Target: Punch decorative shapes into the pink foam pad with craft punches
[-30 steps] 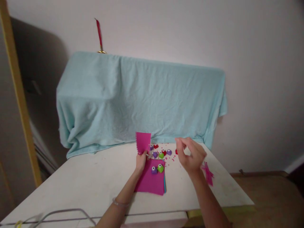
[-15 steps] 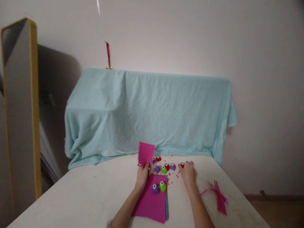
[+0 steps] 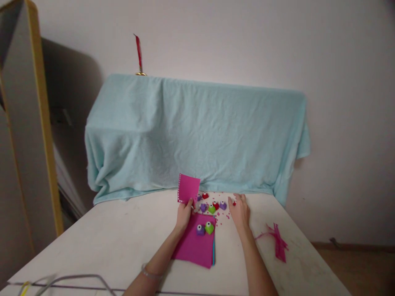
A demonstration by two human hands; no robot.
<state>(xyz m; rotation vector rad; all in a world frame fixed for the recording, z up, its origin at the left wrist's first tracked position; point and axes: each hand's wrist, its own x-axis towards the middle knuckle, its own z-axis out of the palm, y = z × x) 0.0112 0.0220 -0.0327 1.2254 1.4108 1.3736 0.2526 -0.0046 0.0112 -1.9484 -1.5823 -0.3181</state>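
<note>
My left hand (image 3: 184, 214) pinches a small pink sheet of paper (image 3: 189, 188) by its lower edge. Punched holes run down the sheet's left side and along part of its bottom. Around a small red craft punch (image 3: 234, 202) on the table, the thumb and fingers of my right hand (image 3: 240, 213) are spread apart; the hand partly hides this punch. Between my hands stand more punches: a red punch (image 3: 205, 195), a purple punch (image 3: 222, 205) and a green punch (image 3: 211, 209) among them. Another purple punch (image 3: 200, 230) and green punch (image 3: 209, 227) rest on a stack of pink paper (image 3: 197, 250).
Tiny pink cutouts (image 3: 218, 214) lie scattered among the punches. Pink paper strips (image 3: 280, 246) are at the right on the white table (image 3: 123, 234). A light blue cloth (image 3: 197, 131) drapes over something at the back. Grey cable (image 3: 77, 276) shows at the lower left.
My right hand's fingers have spread apart around the red punch. The left hand still holds the pink sheet. The camera view has tilted down, bringing the near table edge and a cable into view.
</note>
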